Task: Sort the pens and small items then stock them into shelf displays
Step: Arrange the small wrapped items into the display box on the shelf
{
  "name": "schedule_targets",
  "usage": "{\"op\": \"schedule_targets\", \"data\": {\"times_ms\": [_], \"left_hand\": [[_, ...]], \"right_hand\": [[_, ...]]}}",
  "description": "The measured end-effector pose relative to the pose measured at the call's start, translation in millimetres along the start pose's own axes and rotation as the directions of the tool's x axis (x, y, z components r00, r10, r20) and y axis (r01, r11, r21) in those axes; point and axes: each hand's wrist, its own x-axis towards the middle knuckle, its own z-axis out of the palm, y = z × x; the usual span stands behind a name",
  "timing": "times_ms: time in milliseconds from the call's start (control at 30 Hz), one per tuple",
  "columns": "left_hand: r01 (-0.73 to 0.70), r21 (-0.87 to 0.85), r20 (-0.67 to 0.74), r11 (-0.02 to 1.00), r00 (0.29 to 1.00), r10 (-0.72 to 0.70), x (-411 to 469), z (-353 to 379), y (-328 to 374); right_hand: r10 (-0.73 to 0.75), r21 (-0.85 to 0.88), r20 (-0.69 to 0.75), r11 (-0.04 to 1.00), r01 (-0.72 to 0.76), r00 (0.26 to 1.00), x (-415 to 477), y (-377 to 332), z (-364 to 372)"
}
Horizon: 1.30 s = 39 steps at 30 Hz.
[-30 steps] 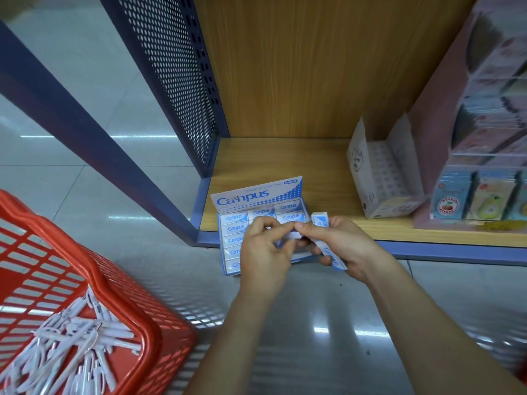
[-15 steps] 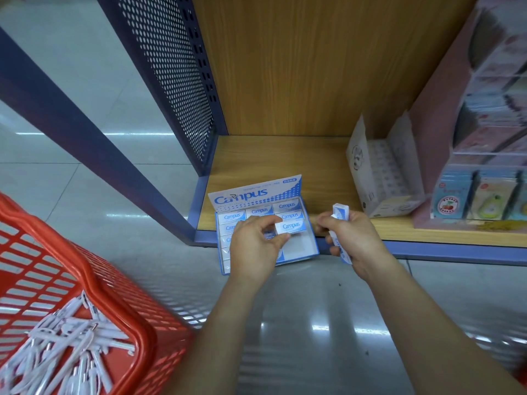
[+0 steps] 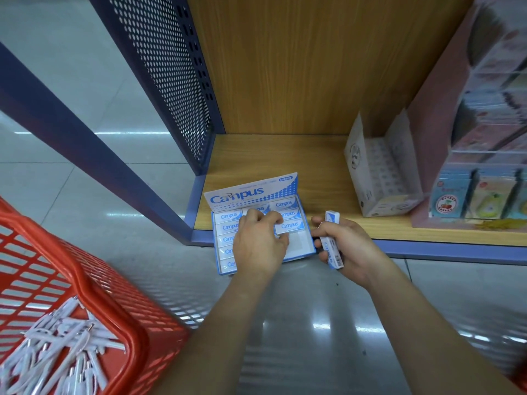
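Bare forearms (image 3: pixel 228 323), bare left hand (image 3: pixel 258 243), right hand (image 3: pixel 352 248)

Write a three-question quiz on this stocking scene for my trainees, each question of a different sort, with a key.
1. True or false: the red basket holds white pens.
2. Which hand grips the loose Campus packs beside the box? A) left B) right
3. Fill in: the open Campus box sits at the wooden shelf's ____ edge.
Key: 1 true. 2 B: the right hand grips them, while the left hand pinches a pack inside the box. 3 front.
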Motion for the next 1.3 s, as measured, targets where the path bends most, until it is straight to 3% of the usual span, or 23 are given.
{"op": "schedule_targets", "data": {"times_ms": [300,367,433,467,533,600,667,833,1067,1133,1200,1300], "left_hand": [[0.007,0.025,0.048,1.000,0.999,-0.008,6.8,-2.0,1.3],[-0.009,-0.047,0.028,0.999,1.000,0.010,6.5,-2.1,-1.3],[-0.007,-0.231,-0.004,0.973,1.000,0.006,4.7,-4.9,-3.2],[0.041,-0.383,0.010,0.923,0.999,-0.040,2.3,-8.7,-1.7],[0.201,-0.675,0.154,0.710,0.979,-0.130,-6.3,-20.7,8.8],[0.291,-0.779,0.299,0.556,0.951,-0.079,-16.0,-28.3,21.1],[0.276,-0.783,0.323,0.558,0.946,-0.015,-22.3,-26.8,27.0],[0.179,-0.709,0.208,0.682,0.977,-0.039,-22.2,-23.0,28.7],[0.256,-0.744,0.254,0.616,0.963,-0.093,-24.7,-29.3,35.9],[0.286,-0.809,0.265,0.514,0.957,-0.115,-25.5,-32.2,34.7],[0.327,-0.887,0.306,0.326,0.945,-0.115,-25.3,-36.1,29.2],[0.335,-0.926,0.327,0.173,0.942,-0.070,-24.7,-41.9,17.5]], "right_hand": [[-0.043,0.146,0.148,0.989,0.021,0.988,-5.0,-1.7,-9.6],[-0.062,0.231,0.181,0.973,0.019,0.981,-7.0,-4.2,-9.8],[-0.081,0.286,0.199,0.958,0.021,0.977,-8.1,-6.8,-7.8],[-0.086,0.300,0.196,0.954,0.024,0.977,-8.2,-7.6,-5.7],[-0.093,0.334,0.186,0.942,0.026,0.978,-8.2,-7.0,-0.6],[-0.113,0.372,0.189,0.927,0.035,0.975,-7.6,-3.5,4.9],[-0.143,0.381,0.201,0.923,0.057,0.969,-7.2,0.8,9.8],[-0.164,0.378,0.235,0.923,0.066,0.958,-7.2,4.2,16.2],[-0.150,0.320,0.230,0.945,0.071,0.962,-11.3,0.6,20.1],[-0.119,0.338,0.195,0.940,0.047,0.974,-12.6,-1.5,21.0],[-0.054,0.355,0.119,0.935,0.008,0.992,-14.0,-7.6,16.7],[-0.002,0.208,0.075,0.978,-0.013,0.997,-20.3,-16.7,7.7]]}}
